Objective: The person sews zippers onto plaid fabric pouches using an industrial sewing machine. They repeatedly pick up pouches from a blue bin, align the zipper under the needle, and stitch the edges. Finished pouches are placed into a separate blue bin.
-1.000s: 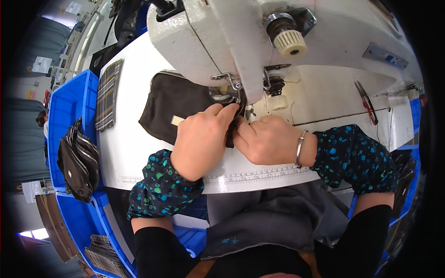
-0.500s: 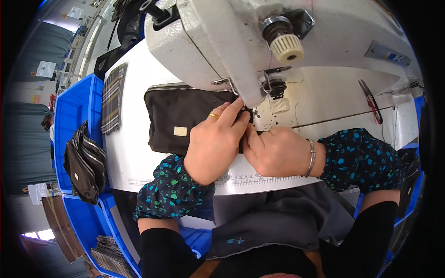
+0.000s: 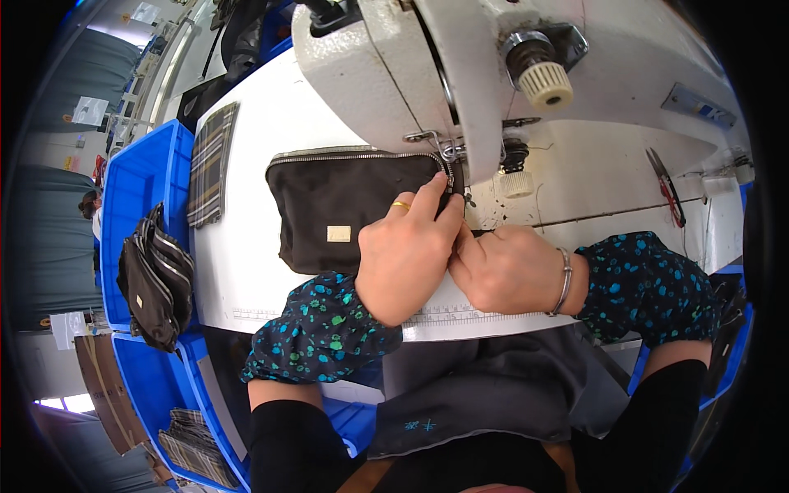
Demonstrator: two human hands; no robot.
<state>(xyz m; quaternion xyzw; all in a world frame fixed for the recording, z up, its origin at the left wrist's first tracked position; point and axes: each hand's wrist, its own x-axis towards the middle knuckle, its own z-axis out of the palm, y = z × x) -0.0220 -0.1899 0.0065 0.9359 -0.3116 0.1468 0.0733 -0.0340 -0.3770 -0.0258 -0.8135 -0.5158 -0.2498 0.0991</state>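
Near folded plaid cloth (image 3: 213, 164), a white metal sewing machine (image 3: 345, 74) overhangs the dark zippered fabric pouch (image 3: 329, 193). The left hand (image 3: 407, 256) lies on it, fingertips slightly apart; the right hand's (image 3: 514, 269) grip is unclear.

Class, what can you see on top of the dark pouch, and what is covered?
The left hand lies over the right part of the dark pouch, right of a pale tag. Fabric beneath the hand is covered, so it cannot be seen.

Left grip (image 3: 407, 259) rests on a zippered pouch (image 3: 337, 193), right grip (image 3: 511, 269) alongside.
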